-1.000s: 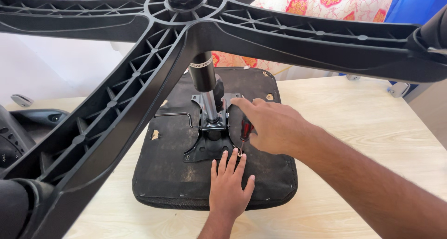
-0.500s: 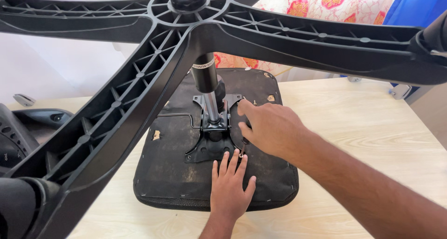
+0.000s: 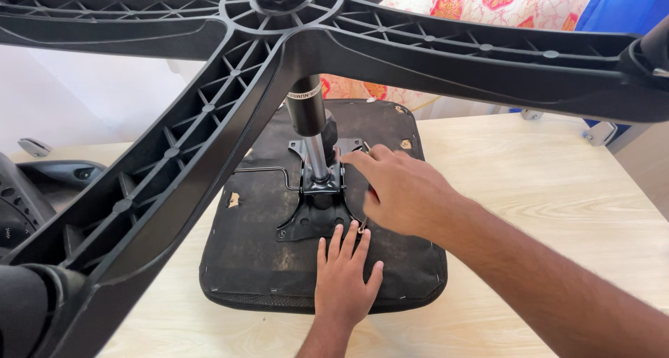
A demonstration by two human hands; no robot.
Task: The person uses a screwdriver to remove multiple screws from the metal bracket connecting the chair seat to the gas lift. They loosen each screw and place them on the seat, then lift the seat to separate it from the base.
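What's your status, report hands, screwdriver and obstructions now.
Left hand flat on the upturned seat, fingertips by the tip. Right hand gripping the screwdriver, tip at the mounting plate edge. Chair base overhead, blocking part of the view.

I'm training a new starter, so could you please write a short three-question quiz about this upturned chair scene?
1. True or false: the left hand lies flat on the underside of the black seat cushion.
2. Which tool does the right hand hold: A) hammer, B) screwdriver, C) pliers?
3. Fill in: the tool's tip meets the seat beside the black metal ____ plate at the foot of the gas cylinder.

Key:
1. True; its fingers point toward the plate.
2. B; only a little of its red handle and its shaft show below the hand.
3. Mounting.
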